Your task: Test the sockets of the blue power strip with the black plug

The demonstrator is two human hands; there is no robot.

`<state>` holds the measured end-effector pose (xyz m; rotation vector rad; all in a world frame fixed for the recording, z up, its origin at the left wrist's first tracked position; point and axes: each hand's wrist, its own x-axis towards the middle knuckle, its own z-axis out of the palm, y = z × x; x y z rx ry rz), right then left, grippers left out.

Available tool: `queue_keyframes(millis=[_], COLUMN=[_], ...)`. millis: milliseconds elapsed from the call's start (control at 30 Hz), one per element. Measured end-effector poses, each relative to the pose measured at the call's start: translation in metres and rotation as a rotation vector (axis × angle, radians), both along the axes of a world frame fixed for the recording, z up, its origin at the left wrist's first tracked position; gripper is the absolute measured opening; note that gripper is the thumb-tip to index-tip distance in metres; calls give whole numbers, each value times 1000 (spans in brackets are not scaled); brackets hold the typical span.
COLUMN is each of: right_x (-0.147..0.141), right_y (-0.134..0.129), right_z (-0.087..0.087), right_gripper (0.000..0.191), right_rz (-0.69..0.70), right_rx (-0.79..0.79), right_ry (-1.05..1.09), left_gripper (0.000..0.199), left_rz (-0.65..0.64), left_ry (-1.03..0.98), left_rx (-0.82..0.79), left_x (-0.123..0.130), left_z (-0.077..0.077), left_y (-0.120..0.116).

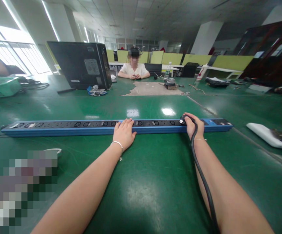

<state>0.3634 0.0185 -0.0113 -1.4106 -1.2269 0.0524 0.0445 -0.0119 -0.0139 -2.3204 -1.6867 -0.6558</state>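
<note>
A long blue power strip (97, 130) with black sockets lies across the green table. My left hand (124, 132) rests on its middle with the fingers over the top face and the thumb slightly apart, holding nothing. Near the strip's right end, my right hand (194, 126) grips a black plug (182, 120), whose metal prongs show just above the sockets. From the plug a thick black cable (200, 169) runs down over my right wrist and along the forearm.
Behind the strip on the green table (87, 105) stand a black computer case (77, 65), gloves (96, 91) and a bottle (167, 70). A person (134, 68) sits opposite. A green basket (2, 88) is at left, a white object (265, 134) at right. The lower left is pixelated.
</note>
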Motion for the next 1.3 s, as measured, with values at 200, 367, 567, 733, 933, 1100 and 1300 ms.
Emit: queue_keyframes(millis=[200,367,567,733,933,1100,1300], right_x=[-5,-8,-10,-5,-6,-1,51], right_y=[-4,-8,-16,-23,-24,-15,-7], right_z=[3,6,4,-1,-1,1,1], right_gripper=[35,35,35,37,36,35,39], right_rz=[-36,-33,-40,33,50,4,-126], right_rx=[-7,-98,-149,-117,-114,58,204], right_ry=[-82,-256,-370,-448,-455,-262,92], left_gripper=[48,49,48,49,48,48,48], left_rz=[2,5,-3,4,10,7,13], left_ry=[9,5,7,9,17,29,31], left_rx=[-4,-3,-1,-1,8,13,10], left_x=[0,0,0,0,0,0,0], left_z=[1,1,1,0,-1,0,1], left_y=[0,0,-1,-1,0,0,0])
